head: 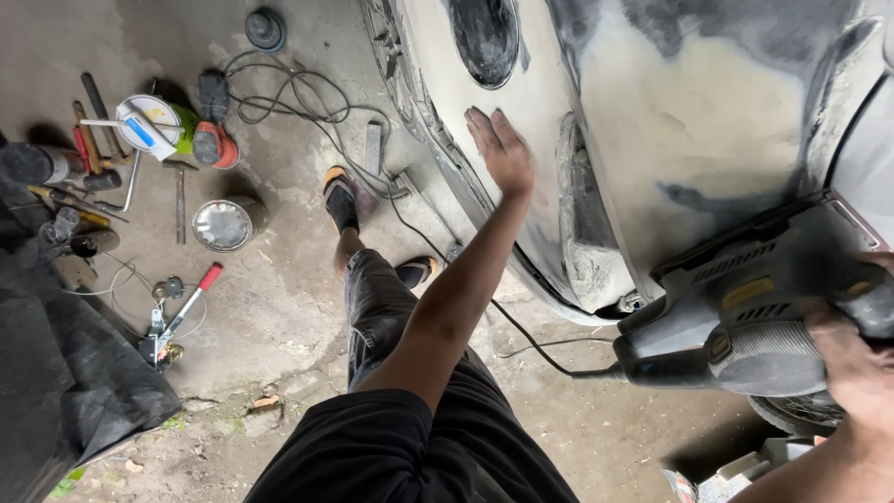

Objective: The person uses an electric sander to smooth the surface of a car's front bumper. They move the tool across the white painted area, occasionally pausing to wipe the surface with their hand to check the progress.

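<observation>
Pressing left hand [501,149] flat on car panel [652,121]; right hand [852,359] gripping sander [754,317]

A: What is the person wearing?
B: Dark grey trousers [391,317], creased and dusty at the knee, centre of the frame. A black top [363,447] at the bottom centre.
A: And the feet?
B: Black sandals [341,197] with orange edging, upper centre. Both forearms are bare, no gloves.

Left of the car body panel [670,121]: bare floor [279,307] passable; tools [102,177], tins [223,224] and power cord [307,102] obstruct farther left.
</observation>
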